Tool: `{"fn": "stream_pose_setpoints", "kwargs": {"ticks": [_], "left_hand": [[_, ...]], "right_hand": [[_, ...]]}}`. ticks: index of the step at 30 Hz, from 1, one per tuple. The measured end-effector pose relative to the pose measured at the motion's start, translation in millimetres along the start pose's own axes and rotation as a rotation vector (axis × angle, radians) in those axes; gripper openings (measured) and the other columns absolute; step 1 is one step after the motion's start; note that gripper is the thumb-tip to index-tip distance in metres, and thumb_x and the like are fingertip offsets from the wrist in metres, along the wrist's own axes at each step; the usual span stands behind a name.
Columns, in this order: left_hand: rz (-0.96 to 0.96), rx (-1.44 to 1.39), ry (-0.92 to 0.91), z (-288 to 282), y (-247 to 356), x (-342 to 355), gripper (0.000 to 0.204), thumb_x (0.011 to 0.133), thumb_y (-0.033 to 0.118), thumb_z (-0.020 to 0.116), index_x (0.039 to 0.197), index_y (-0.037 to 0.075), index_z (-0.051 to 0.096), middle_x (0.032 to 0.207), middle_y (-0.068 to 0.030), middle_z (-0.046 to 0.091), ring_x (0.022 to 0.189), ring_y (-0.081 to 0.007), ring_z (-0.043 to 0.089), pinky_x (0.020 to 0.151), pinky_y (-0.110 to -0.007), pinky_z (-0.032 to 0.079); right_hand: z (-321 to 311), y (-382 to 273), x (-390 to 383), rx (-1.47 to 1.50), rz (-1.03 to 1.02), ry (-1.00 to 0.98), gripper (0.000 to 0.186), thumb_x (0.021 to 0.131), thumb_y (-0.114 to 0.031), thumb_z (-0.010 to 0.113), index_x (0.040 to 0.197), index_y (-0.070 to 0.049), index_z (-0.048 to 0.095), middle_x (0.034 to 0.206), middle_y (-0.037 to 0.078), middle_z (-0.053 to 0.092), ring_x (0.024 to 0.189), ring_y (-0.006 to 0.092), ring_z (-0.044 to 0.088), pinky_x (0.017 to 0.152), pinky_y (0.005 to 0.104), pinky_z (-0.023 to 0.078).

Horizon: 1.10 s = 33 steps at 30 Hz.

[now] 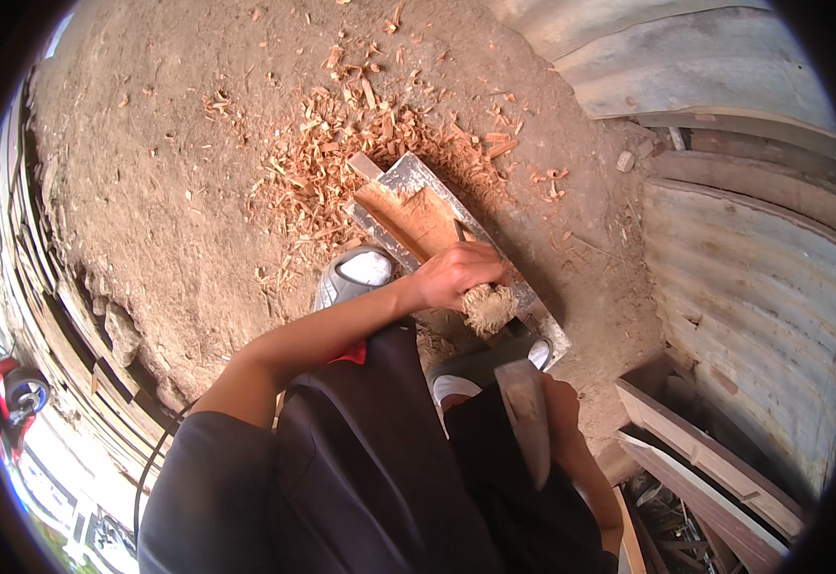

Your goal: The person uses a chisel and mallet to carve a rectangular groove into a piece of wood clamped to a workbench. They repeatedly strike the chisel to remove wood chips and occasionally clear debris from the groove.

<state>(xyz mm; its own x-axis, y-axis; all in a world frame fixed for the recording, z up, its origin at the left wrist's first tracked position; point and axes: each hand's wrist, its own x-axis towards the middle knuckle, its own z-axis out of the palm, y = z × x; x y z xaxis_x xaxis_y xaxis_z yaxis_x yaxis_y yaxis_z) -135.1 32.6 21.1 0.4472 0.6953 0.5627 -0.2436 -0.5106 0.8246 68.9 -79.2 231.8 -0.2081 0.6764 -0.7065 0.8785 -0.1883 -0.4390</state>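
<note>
Under left hand (461, 273), pale wood (490, 310), frayed, rounded

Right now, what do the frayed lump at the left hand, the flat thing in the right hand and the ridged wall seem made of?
Frayed lump at the left hand: probably wood, unfinished; it splays into pale fibres.
Flat thing in the right hand: perhaps metal, by its dull grey, smooth face; wood possible.
Ridged wall: likely sheet metal, weathered; corrugated and stained.

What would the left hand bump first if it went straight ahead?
Probably the flecked board's edge; depth is unclear, so the left hand might pass over it toward the dirt.
</note>
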Motion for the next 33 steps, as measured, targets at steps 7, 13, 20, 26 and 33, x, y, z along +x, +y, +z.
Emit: {"fn": "stream_pose_setpoints", "kwargs": {"ticks": [7,13,20,26,33], "left_hand": [[0.026,-0.02,-0.04,-1.1,-5.0,-1.8,0.03,0.088,0.025,0.066,0.096,-0.004,0.067,0.084,-0.0164,0.067,0.076,-0.0346,0.064,0.067,-0.044,0.049],[-0.007,0.035,-0.055,-0.1,-5.6,-9.7,0.027,0.087,0.022,0.068,0.095,-0.004,0.067,0.087,-0.0175,0.069,0.078,-0.0352,0.065,0.069,-0.044,0.051],[-0.039,0.004,-0.044,1.8,-4.4,-14.5,0.019,0.082,0.016,0.071,0.091,0.0,0.063,0.081,-0.0147,0.062,0.078,-0.0359,0.062,0.07,-0.044,0.049],[-0.044,0.025,-0.044,5.0,-4.5,-3.8,0.023,0.086,0.019,0.073,0.094,-0.001,0.068,0.084,-0.0141,0.068,0.079,-0.0326,0.066,0.069,-0.043,0.051],[-0.1,0.027,-0.037,9.5,-4.0,-12.1,0.018,0.074,0.007,0.069,0.089,0.003,0.06,0.079,-0.0151,0.059,0.08,-0.0363,0.062,0.072,-0.046,0.049]], "right_hand": [[-12.8,-14.0,-8.1,0.015,0.172,-0.13,0.038,0.08,-0.023,0.079,0.111,-0.008,0.063,0.094,0.019,0.072,0.092,0.041,0.07,0.078,0.0473,0.056],[-4.9,-19.5,28.8,0.106,0.018,-0.018,0.044,0.079,-0.018,0.08,0.114,-0.005,0.057,0.09,0.023,0.069,0.088,0.0462,0.067,0.07,0.0483,0.056],[-14.8,-23.2,8.6,0.065,-0.183,-0.032,0.046,0.078,-0.02,0.083,0.111,-0.004,0.055,0.087,0.021,0.067,0.084,0.0461,0.067,0.067,0.0488,0.055],[0.3,-3.0,1.6,0.127,-0.071,0.107,0.033,0.085,-0.017,0.079,0.108,-0.002,0.059,0.079,0.017,0.066,0.071,0.0326,0.069,0.061,0.0429,0.052],[-15.7,-28.4,28.2,0.267,0.078,-0.002,0.026,0.095,-0.02,0.071,0.105,0.002,0.061,0.085,0.026,0.069,0.085,0.0479,0.068,0.067,0.0466,0.054]]}}
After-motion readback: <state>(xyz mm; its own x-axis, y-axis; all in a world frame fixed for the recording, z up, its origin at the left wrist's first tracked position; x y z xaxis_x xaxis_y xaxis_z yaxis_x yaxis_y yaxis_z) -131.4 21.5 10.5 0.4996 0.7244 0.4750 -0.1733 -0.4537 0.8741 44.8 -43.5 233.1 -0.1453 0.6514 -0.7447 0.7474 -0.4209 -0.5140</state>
